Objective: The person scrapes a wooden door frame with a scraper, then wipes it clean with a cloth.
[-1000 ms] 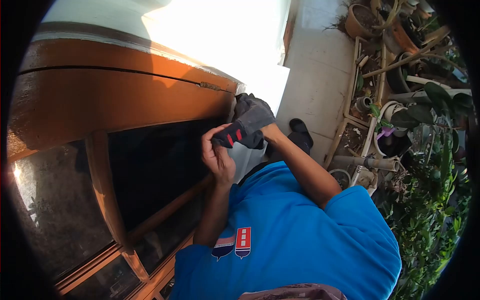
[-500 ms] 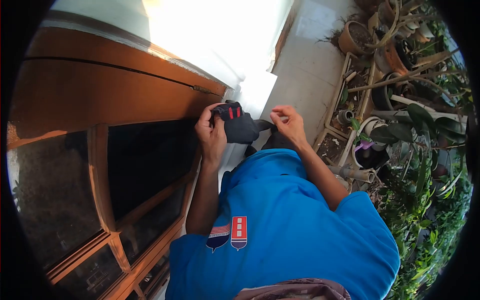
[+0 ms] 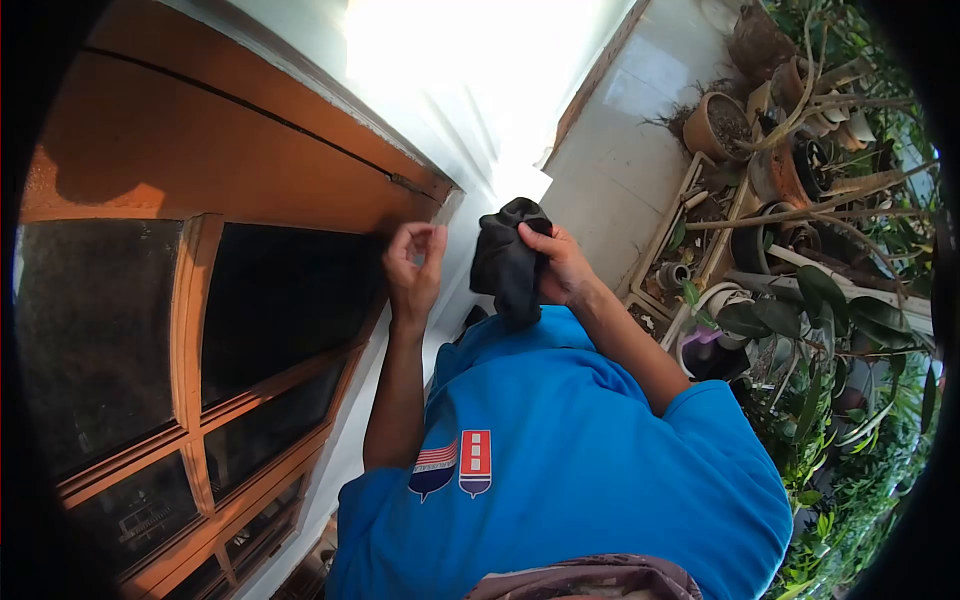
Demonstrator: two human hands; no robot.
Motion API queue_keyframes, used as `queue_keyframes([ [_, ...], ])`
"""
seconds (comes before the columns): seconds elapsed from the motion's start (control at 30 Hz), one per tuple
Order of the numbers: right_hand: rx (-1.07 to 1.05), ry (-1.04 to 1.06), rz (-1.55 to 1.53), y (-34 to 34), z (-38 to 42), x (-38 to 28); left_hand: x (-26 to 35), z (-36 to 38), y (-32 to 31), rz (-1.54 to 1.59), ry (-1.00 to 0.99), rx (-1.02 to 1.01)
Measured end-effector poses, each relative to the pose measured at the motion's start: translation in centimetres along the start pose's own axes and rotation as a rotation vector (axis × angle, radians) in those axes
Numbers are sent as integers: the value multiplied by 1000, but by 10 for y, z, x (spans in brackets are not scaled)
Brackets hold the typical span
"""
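I have the right hand [image 3: 566,266] clamped on a crumpled piece of black fabric [image 3: 503,258], its thumb pressed over the near edge and the rest of its fingers mostly hidden behind the cloth. The fabric sits in front of the torso, its lower end hanging just over the hem of the bright blue short-sleeved shirt [image 3: 610,460]. I have the left hand [image 3: 411,275] raised beside it, holding nothing, its fingers curled and the thumb a little apart from them; it is near the orange-brown wooden window frame [image 3: 187,310] with dark glass panes [image 3: 280,310]. To the right, I see a pale tiled floor [image 3: 615,135], a round terracotta pot [image 3: 702,130] and leafy green plants [image 3: 850,530].
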State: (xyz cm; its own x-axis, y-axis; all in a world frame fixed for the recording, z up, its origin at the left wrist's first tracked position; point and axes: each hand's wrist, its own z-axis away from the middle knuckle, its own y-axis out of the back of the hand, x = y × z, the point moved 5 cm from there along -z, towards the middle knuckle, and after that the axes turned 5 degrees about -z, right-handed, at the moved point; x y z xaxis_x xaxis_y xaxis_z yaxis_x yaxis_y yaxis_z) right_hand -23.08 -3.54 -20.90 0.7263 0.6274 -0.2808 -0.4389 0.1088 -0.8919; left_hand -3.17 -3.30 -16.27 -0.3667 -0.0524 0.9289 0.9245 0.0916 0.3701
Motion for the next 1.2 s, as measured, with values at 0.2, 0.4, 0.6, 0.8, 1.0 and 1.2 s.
queue_keyframes([
  [0.2, -62, -137, -248, 11, 0, 14, -2, 37, -58, 448, 170, -190],
  [0.4, 139, -26, 326, 38, -13, 3, -28, 42, -78, 180, 155, -124],
  [0.6, 236, 897, 1291, -10, 17, -29, 0, 32, -52, -183, 90, 134],
  [0.8, -63, 286, 769, -4, -20, 19, 16, 14, -35, -378, 45, 47],
  [1.0, 41, -20, 184, 2, -43, 54, -17, 5, -27, -206, 91, -79],
  [1.2, 252, 157, 446, 23, -85, 62, -57, 6, -30, -153, 129, -9],
])
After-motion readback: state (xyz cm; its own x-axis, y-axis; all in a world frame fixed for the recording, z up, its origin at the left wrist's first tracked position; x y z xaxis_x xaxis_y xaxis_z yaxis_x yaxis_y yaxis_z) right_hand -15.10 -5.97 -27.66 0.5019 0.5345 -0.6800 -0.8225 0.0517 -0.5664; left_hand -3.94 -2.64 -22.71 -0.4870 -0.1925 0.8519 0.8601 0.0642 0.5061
